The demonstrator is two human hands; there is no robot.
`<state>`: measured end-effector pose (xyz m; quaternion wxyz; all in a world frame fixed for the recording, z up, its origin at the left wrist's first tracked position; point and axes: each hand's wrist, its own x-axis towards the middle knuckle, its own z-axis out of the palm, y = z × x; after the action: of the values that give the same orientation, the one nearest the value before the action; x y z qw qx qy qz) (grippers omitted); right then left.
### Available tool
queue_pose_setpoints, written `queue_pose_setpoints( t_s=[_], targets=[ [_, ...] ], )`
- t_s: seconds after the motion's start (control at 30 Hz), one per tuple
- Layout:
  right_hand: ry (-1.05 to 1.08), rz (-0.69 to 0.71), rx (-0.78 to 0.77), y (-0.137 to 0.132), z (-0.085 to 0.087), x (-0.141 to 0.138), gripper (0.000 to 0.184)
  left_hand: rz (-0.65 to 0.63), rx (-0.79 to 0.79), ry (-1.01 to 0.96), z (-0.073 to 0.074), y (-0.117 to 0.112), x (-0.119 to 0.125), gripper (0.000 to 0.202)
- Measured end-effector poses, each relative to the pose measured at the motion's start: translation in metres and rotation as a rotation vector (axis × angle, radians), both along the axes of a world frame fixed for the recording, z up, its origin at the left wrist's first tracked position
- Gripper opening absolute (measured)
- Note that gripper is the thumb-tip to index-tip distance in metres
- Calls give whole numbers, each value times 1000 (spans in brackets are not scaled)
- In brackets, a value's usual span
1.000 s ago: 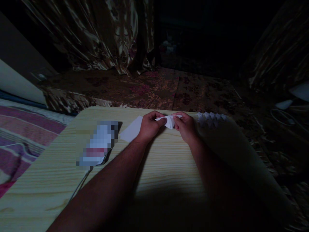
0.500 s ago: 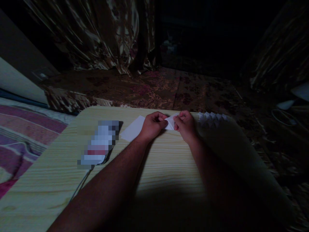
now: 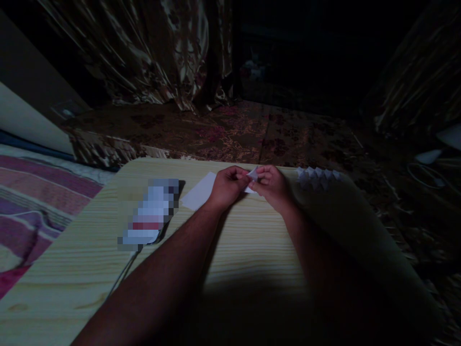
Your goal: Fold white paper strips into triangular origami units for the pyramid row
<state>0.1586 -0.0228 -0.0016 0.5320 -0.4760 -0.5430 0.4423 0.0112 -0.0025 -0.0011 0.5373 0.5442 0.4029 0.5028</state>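
Note:
My left hand (image 3: 227,186) and my right hand (image 3: 274,186) meet at the far middle of a light wooden table (image 3: 234,250). Both pinch a small folded white paper piece (image 3: 252,176) between thumbs and fingers, and most of it is hidden by the fingers. A flat white paper sheet (image 3: 199,191) lies on the table just left of my left hand. A row of several small folded white paper pieces (image 3: 317,175) sits to the right of my right hand near the table's far edge.
A blurred-out object (image 3: 151,215) with a cable lies on the table's left part. Dark patterned cloth (image 3: 223,132) covers the floor beyond the table, with shiny curtains (image 3: 144,53) behind. A striped pink blanket (image 3: 32,202) is at the left. The room is dim.
The paper piece has been folded smaller: a second ago it spread between my hands, now my fingers have closed in and cover nearly all of it.

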Motion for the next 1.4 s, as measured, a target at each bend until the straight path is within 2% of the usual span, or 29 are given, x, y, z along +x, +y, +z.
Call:
queue_pose_setpoints(
  t_s=[0.17,0.43,0.67,0.93,1.4],
  targets=[
    [25,-39,15,3,-4,-1,55,20,6,-2,0,0,0,25],
    [87,-85,-19,6,-3,2,42,32,0,7,1,-1,1,26],
    [60,-47,-26,10,-10,10,27,17,17,13,1,-2,1,24],
    [132,18,-78,10,-10,16,26,-19,-3,7,0,0,-2,26],
    [259,122,-75,7,-5,19,22,-63,-20,-96,0,1,-3,24]
  ],
)
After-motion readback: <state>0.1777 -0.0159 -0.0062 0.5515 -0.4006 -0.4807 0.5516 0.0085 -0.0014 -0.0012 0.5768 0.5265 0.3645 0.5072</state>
